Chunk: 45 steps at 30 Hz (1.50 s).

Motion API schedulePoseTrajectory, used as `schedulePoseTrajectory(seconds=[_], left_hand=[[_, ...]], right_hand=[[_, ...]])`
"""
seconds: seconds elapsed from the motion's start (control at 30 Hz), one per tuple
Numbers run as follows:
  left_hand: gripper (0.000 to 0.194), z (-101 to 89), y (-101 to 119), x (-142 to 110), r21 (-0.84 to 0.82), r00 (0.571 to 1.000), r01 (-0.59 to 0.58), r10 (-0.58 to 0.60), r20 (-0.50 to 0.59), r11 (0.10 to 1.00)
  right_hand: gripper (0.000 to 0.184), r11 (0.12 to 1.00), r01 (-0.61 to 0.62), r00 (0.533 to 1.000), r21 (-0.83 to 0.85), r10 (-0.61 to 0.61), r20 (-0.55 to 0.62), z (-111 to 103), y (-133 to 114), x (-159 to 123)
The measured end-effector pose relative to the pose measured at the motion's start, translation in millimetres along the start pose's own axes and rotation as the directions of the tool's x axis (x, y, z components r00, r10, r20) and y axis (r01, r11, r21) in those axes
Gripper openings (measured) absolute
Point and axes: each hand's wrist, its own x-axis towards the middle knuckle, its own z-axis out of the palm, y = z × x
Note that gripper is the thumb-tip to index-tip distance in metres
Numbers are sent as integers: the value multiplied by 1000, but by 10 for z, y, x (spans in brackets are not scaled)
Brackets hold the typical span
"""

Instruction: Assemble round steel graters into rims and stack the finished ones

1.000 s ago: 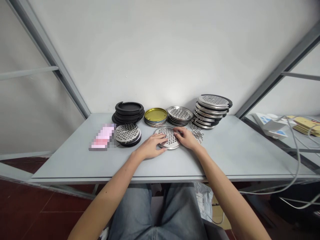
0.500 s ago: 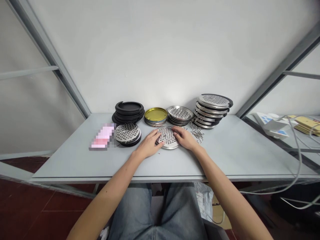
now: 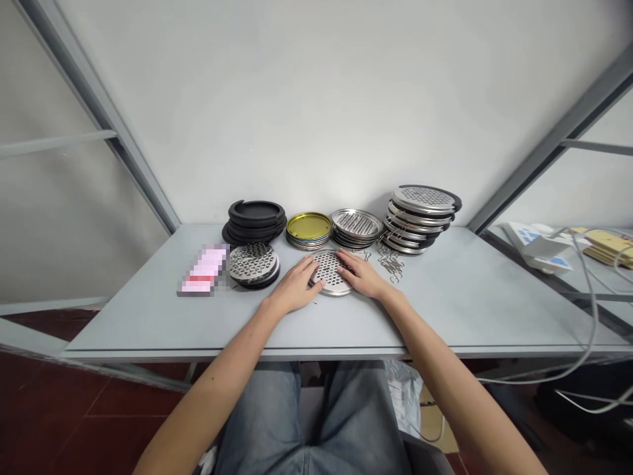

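Grey table [image 3: 148, 323]; our left hand [image 3: 295, 285] touches perforated disc [image 3: 329, 273] at left, right hand [image 3: 364, 276] at right, grip unclear; uneven push might scatter wire hooks [image 3: 391, 265] right of disc.

pixelated pink item [image 3: 204, 270], left | white cable [image 3: 595, 310], right | yellow packets [image 3: 612, 247], right

On my monitor the grater [image 3: 330, 274] looks like shiny metal, its face rough with holes; at eleven o'clock from it I see a glossy gold metal lid [image 3: 309, 225], at ten matt black plastic-looking trays [image 3: 254, 212], at six denim trousers [image 3: 267, 422].
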Motion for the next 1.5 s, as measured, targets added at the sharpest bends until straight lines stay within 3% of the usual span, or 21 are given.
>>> schedulePoseTrajectory(seconds=[0.23, 0.43, 0.53, 0.7, 0.8, 1.0, 1.27, 1.5], left_hand=[[45, 5, 19, -10, 10, 1000, 29, -29, 11, 1000], [57, -19, 119, 63, 81, 998, 58, -55, -40, 995], [61, -2, 142, 151, 154, 998, 66, -67, -1, 986], [58, 108, 71, 241, 260, 988, 80, -111, 109, 962], [58, 171, 1, 242, 278, 989, 57, -92, 115, 959], [57, 208, -47, 232, 252, 995, 25, -48, 82, 967], [49, 117, -29, 127, 49, 996, 58, -54, -75, 997], [55, 111, -64, 123, 45, 994, 106, -106, -2, 993]], right_hand=[[54, 999, 0, 1000, 34, 1, -25, 16, 18, 8], [54, 995, 16, 990, 103, -2, -140, -43, -82, 11], [53, 993, 32, 986, 113, -13, -166, -62, -132, 16], [53, 995, 80, 995, 59, -76, -64, 24, -55, 36], [54, 995, 103, 994, 10, -103, -25, 79, 10, 50], [53, 995, 93, 995, 28, -91, -47, 89, 0, 57], [49, 994, 55, 986, 95, -39, -164, 26, -58, 13], [44, 987, 41, 990, 158, -19, -138, 52, -34, 31]])
